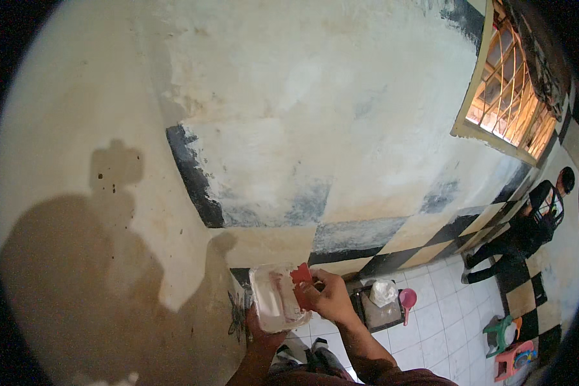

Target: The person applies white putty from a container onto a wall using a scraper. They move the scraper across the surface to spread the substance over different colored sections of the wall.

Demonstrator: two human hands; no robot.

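Near the lower middle, a clear shallow plastic tub (268, 307) with white paste smeared inside is tilted up. My left hand (261, 329) grips the tub from below, and its fingers are mostly hidden behind it. In my right hand (330, 297) is a red putty spreader (300, 278), pinched between thumb and fingers. The spreader's flat blade lies over the tub's right side. Beyond both hands rises a wall (302, 77) with white paste spread over much of its black and cream checks.
A bare cream wall (174, 315) adjoins on the left. On the tiled floor (424, 315), a dark-framed stand (381, 315) holds a white plastic bag (383, 293) beside a pink dipper (407, 298). Rightward are a grilled window (505, 83), a person in black (524, 231), green (497, 336) and pink stools (508, 360).
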